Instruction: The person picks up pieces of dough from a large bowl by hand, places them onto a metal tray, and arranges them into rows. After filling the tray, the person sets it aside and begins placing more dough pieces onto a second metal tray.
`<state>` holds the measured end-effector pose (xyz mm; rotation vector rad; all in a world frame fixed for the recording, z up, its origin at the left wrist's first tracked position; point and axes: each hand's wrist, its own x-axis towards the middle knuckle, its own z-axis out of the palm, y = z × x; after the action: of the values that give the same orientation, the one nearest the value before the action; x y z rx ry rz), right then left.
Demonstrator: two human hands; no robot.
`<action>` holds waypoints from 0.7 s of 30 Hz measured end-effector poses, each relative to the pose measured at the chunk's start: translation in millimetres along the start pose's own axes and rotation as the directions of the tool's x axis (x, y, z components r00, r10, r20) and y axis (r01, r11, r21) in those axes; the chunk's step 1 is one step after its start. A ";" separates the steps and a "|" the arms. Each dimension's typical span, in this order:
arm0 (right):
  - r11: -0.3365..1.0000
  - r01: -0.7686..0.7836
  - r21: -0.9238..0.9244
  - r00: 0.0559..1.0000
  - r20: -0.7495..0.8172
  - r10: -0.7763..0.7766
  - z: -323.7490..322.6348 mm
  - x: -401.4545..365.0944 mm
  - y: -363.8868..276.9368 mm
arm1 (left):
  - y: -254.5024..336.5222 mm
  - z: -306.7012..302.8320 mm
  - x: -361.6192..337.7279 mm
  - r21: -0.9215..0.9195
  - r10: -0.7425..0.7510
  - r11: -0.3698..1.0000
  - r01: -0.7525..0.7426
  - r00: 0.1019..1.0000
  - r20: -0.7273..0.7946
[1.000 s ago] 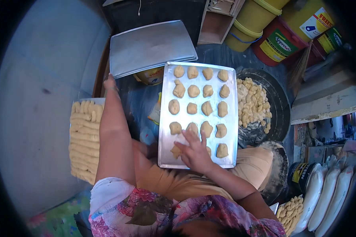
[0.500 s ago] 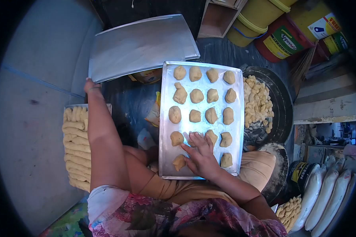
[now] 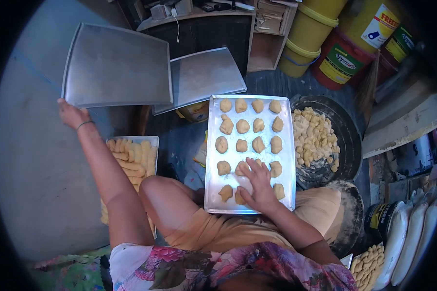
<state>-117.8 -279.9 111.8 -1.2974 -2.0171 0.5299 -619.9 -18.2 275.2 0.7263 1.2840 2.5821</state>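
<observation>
My left hand (image 3: 73, 115) grips the lower left corner of an empty metal tray (image 3: 119, 68), lifted at the upper left. Across my lap lies a metal tray (image 3: 250, 206) with several rows of dough pieces (image 3: 243, 126). My right hand (image 3: 260, 189) rests over its lower rows, fingers spread, partly covering some pieces. Whether its fingertips press on the dough is hidden.
Another metal tray (image 3: 209, 75) lies behind the lifted one. At right is a round black pan (image 3: 352, 140) with small dough lumps (image 3: 315, 138). Long dough rolls fill a tray (image 3: 153, 140) at left. Buckets (image 3: 342, 60) stand at the upper right.
My left hand has raised one tray up and left, away from the tray beneath it. My right hand stays over the dough tray. The camera view has shifted.
</observation>
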 end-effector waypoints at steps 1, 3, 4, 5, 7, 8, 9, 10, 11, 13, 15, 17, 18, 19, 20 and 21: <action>1.000 -0.003 0.000 1.000 -0.023 0.003 -4.7 -1.8 -0.7 | 31.5 0.7 -2.2 0.041 0.012 0.999 -0.013 1.000 0.008; 1.000 -0.014 0.000 0.995 -0.100 0.014 -16.0 -4.7 0.4 | 73.9 -6.4 21.5 -0.067 0.085 0.995 -0.080 0.994 0.071; 1.000 -0.020 -0.001 0.991 -0.135 0.020 -23.2 -5.2 1.7 | 91.6 -14.4 48.4 -0.082 0.080 0.994 -0.068 0.986 0.146; 1.000 -0.018 -0.016 0.986 -0.168 0.015 -34.3 -4.8 1.6 | 108.7 -23.2 77.1 -0.092 0.072 0.994 -0.053 0.973 0.221; 0.999 -0.020 -0.037 0.971 -0.238 0.010 -55.3 -2.3 7.8 | 146.5 -26.7 116.6 -0.060 0.064 0.997 -0.046 0.937 0.343; 0.999 -0.011 -0.032 0.957 -0.291 0.001 -66.8 0.6 9.8 | 162.1 -22.2 125.0 -0.043 0.055 0.998 -0.041 0.912 0.407; 1.000 -0.006 -0.024 0.940 -0.341 -0.002 -78.5 5.3 13.1 | 176.7 -14.5 126.5 -0.042 -0.031 0.997 0.058 0.876 0.482; 1.000 -0.002 -0.015 0.920 -0.391 -0.004 -89.1 9.7 15.7 | 190.1 -6.0 126.2 -0.031 -0.113 0.987 0.156 0.824 0.555; 1.000 -0.018 0.025 0.901 -0.433 0.027 -98.8 13.6 16.4 | 196.3 0.9 123.1 -0.013 -0.189 0.968 0.251 0.760 0.622; 0.994 -0.038 0.104 0.855 -0.511 0.086 -116.0 19.6 19.1 | 197.7 22.1 82.0 0.042 -0.283 0.930 0.364 0.643 0.712; 0.931 -0.044 0.361 0.866 -0.451 0.216 -129.0 21.9 29.1 | 200.4 40.0 18.0 0.103 -0.345 0.876 0.470 0.465 0.815; 0.784 -0.049 0.619 0.933 -0.252 0.258 -136.7 10.1 41.9 | 196.3 54.2 -49.9 0.168 -0.364 0.831 0.530 0.292 0.884; 0.671 -0.075 0.738 0.972 -0.095 0.213 -137.4 0.4 55.1 | 190.1 60.1 -76.7 0.195 -0.372 0.818 0.541 0.239 0.897; 0.543 -0.124 0.831 0.988 0.055 0.141 -136.1 -7.7 66.3 | 181.1 66.1 -97.0 0.216 -0.392 0.804 0.554 0.220 0.893; 0.483 -0.246 0.840 0.968 0.193 0.158 -128.8 -21.5 72.4 | 169.1 72.4 -114.4 0.240 -0.413 0.788 0.567 0.198 0.889; 0.419 -0.368 0.830 0.930 0.328 0.167 -122.6 -40.4 72.9 | 155.6 75.6 -126.1 0.264 -0.434 0.771 0.580 0.175 0.884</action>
<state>28.2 -288.2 136.4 -0.8661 -1.2373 1.6733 -463.2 -105.4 392.1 1.1875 0.7078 1.2211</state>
